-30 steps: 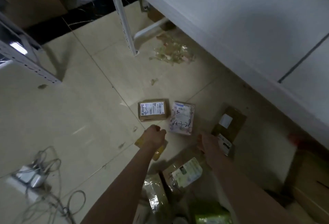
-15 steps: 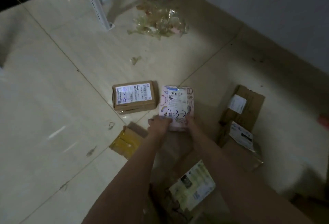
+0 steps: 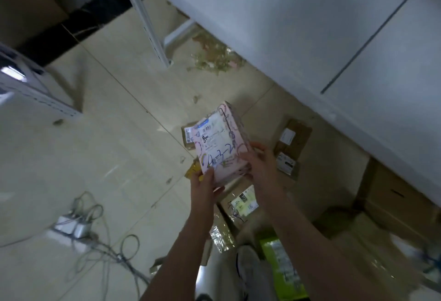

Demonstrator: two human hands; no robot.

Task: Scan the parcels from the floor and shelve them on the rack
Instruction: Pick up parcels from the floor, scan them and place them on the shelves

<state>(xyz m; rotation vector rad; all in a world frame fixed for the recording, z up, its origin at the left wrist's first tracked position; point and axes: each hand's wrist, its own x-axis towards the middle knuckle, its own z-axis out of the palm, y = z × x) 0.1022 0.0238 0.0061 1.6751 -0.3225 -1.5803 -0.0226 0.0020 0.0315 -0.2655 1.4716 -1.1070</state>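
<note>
Both hands, left hand and right hand, grasp a pink parcel at frame centre, fingers curled around its lower edges, above what appear to be cardboard parcels on the floor.

Gloss on the floor and wraps, dull cardboard between.
The pink parcel looks like smooth printed plastic film, with a matt white paper label on its face. The floor tiles are polished beige and reflect light. The cardboard box is plain brown and dull, while the green parcel and the taped parcel have a shiny plastic skin — creased in places. The rack upright looks like white painted metal — the shelf board smooth and matt.
</note>
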